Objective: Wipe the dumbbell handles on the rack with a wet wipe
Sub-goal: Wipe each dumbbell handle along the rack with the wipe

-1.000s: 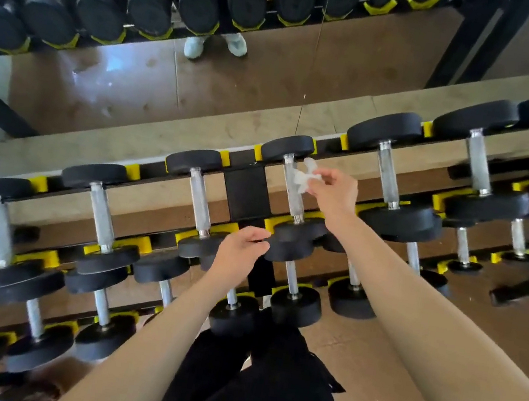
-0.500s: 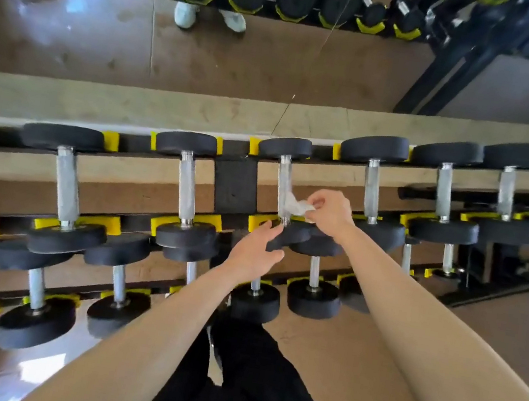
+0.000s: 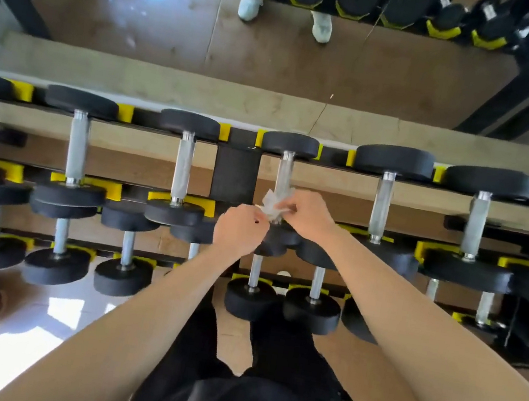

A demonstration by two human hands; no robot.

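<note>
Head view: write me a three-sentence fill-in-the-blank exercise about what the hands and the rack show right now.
The right hand pinches a crumpled white ____.
That wipe is at the handle of a dumbbell on the ____ row of the rack.
The cradles under the dumbbell heads are coloured ____.
Missing words: wet wipe; top; yellow.

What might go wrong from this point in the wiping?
1. The wet wipe is bunched at the lower end of the handle, so the upper part may get skipped.
2. It seems pinched only by fingertips of the right hand, with the left hand beside it, so it might slip and drop.
</note>
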